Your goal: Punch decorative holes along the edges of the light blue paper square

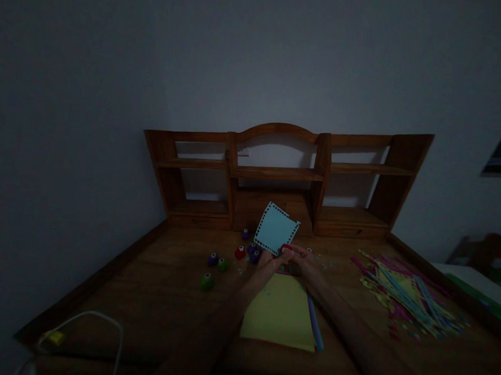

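Observation:
Between my two hands is a light blue sheet of paper [275,229], tilted, with small holes punched along its edges. My left hand [267,262] is closed at the sheet's lower edge, its fingers reaching toward a small red craft punch [286,247]. My right hand [303,257] is closed around that punch at the sheet's lower right edge. Below the hands lies a stack of coloured paper [279,313], yellow on top, with blue and red edges showing. The dim light hides the exact finger grip.
Left of the hands stand several punches: purple [213,259], green [206,281] and red [240,252]. Tiny paper bits lie around them. A heap of coloured paper strips [405,291] covers the right side. A wooden shelf [275,174] rises behind; a white cable [120,331] loops at left.

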`<move>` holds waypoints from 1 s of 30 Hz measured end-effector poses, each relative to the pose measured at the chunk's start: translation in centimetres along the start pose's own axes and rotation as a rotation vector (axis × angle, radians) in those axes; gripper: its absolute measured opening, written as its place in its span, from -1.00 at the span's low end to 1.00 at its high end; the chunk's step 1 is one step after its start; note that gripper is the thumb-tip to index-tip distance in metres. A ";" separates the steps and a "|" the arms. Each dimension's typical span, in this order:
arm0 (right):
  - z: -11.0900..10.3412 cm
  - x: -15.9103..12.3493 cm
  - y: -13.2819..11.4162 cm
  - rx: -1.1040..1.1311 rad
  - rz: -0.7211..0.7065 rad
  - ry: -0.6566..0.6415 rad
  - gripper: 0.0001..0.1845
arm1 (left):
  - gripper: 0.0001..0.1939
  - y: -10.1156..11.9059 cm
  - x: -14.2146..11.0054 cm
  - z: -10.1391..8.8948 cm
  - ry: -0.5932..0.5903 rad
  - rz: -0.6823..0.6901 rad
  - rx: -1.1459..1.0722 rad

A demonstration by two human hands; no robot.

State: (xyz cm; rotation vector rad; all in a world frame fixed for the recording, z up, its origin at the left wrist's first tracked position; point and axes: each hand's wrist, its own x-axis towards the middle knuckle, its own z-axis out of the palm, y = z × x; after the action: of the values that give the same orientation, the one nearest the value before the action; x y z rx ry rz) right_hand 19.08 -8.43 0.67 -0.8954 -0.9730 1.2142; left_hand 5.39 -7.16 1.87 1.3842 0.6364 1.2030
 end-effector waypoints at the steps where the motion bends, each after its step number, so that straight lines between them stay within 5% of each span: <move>1: 0.0 0.0 0.0 0.005 0.005 0.001 -0.59 | -0.66 -0.2 0.0 0.0 -0.003 0.000 -0.003; 9: 0.6 0.0 -0.1 0.030 0.033 0.028 -0.60 | -0.43 -1.1 1.1 0.5 -0.011 -0.152 -0.275; 21: 1.0 -0.7 -1.2 0.010 0.036 0.039 -0.61 | -0.40 -0.6 1.3 -0.6 0.167 -0.070 -0.163; 30: 0.4 0.0 -0.2 0.070 0.046 0.001 -0.60 | -0.41 -0.4 1.4 -0.7 0.185 0.036 -0.107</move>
State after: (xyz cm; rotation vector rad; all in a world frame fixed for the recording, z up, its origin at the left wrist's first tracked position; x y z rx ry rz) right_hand 18.81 -8.46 0.99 -0.8671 -0.9076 1.2790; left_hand 5.36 -5.55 1.84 1.2083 0.6677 1.3853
